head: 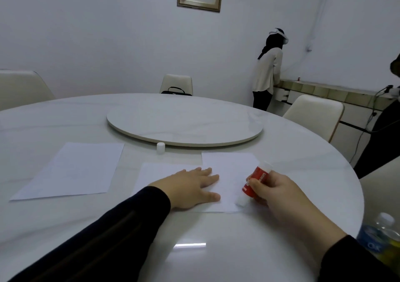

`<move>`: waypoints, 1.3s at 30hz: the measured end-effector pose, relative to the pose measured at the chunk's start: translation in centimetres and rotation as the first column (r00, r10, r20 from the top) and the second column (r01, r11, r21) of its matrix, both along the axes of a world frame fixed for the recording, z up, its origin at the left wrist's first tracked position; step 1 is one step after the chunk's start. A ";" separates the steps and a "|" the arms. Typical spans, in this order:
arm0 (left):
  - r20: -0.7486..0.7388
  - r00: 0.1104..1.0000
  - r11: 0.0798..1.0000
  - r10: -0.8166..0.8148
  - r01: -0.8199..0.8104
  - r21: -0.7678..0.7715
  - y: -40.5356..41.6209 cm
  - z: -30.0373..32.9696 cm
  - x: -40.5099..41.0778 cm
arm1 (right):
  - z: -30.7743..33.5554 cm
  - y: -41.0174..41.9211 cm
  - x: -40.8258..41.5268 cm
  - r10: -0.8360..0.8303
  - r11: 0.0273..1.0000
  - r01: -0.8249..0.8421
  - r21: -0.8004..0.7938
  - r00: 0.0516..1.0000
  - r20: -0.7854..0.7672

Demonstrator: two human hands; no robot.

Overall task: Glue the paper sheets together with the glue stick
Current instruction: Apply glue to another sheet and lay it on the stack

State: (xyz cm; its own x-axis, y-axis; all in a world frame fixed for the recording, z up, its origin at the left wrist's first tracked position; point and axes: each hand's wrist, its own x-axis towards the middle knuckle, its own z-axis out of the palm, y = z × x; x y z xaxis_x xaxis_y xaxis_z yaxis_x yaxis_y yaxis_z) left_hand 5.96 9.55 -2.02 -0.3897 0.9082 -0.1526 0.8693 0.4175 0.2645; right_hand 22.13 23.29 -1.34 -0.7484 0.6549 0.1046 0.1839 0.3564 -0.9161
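Observation:
Two overlapping white paper sheets (pixel 229 167) lie on the round white table (pixel 194 249) in front of me. My left hand (pixel 190 186) rests flat on them with straight fingers. My right hand (pixel 279 193) grips a red glue stick (pixel 253 184), tilted with its white glue end down at the sheet's near right corner. The stick's white cap (pixel 160 148) stands upright on the table beyond the sheets. A third white sheet (pixel 71 171) lies apart to the left.
A round turntable (pixel 184 121) fills the table's middle. A plastic water bottle (pixel 381 236) stands at the right edge. Cream chairs (pixel 313 113) surround the table; one far chair holds a black bag (pixel 176 91). A person (pixel 268 71) stands at a counter at the back right.

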 end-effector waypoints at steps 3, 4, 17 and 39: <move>0.015 1.000 1.000 0.006 -0.007 0.016 0.0 0.1 0.1 | 1.7 1.0 -0.6 -0.123 0.975 0.088 -0.204 0.978 -0.168; 0.018 1.000 1.000 0.010 -0.010 0.017 0.1 0.1 0.1 | 2.2 1.3 -1.3 -0.121 0.987 0.096 -0.133 0.972 -0.203; -0.021 1.000 0.998 0.022 -0.023 -0.055 -0.1 0.2 0.3 | 0.5 1.6 -8.2 -0.070 0.913 0.038 0.407 0.996 0.063; 0.005 0.998 0.992 0.060 -0.059 -0.114 -0.2 1.7 1.1 | 1.1 1.2 -6.5 0.061 0.842 -0.058 0.537 0.998 0.012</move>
State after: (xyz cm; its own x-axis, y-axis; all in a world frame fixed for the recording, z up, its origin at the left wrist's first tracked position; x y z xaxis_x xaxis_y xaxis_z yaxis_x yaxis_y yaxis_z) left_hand 7.03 9.39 -0.31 -0.4408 0.8599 -0.2573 0.8401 0.4962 0.2191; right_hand 15.67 24.50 -0.25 -0.7824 0.4499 0.4307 0.1424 0.8024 -0.5795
